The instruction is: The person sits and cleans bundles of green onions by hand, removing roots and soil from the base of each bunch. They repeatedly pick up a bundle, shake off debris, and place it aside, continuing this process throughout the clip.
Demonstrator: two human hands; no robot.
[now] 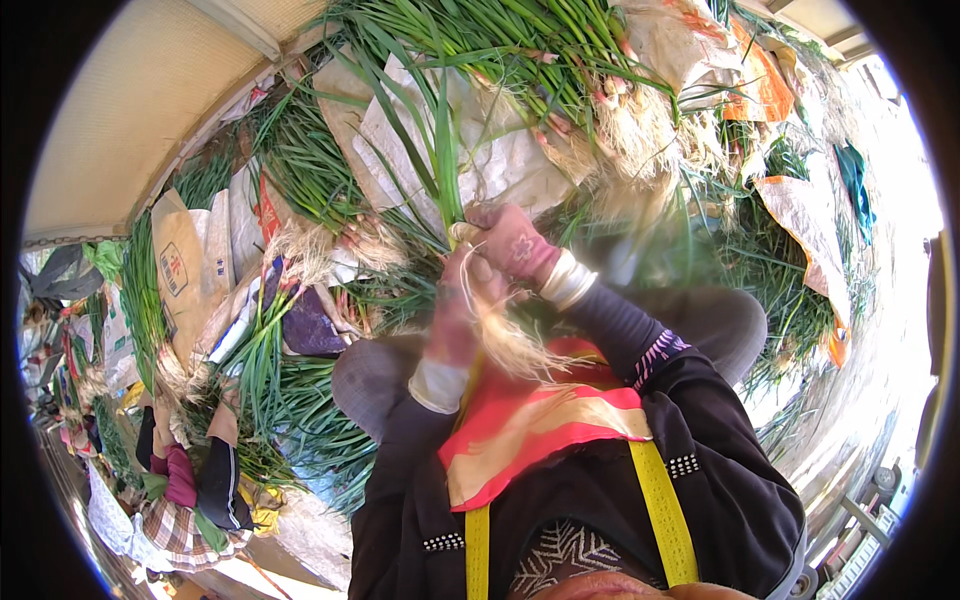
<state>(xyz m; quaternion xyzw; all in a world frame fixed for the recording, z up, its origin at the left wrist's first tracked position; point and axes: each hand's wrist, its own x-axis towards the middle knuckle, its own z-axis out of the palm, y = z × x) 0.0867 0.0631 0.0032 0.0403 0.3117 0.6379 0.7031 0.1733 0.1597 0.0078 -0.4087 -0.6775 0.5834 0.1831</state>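
Both my hands, in pink gloves with whitish cuffs, meet in front of my lap on a young green garlic plant (448,161). Its long leaves rise away from me. My right hand (514,240), with a flower print on its glove, closes around the lower stem. Just below and to the left, my left hand (461,296) is shut on the same plant, its fingers partly blurred. Pale stringy roots (514,341) hang from under the hands over a red and cream cloth (540,442) on my lap. The bulb is hidden by the fingers.
A big pile of green garlic (517,45) lies ahead on white sacking (510,169). More bundles (311,165) lie left, beside a printed tan sack (180,277). Loose leaves (772,277) and an orange-edged sack (814,232) are at right. Another person (184,480) sits at lower left.
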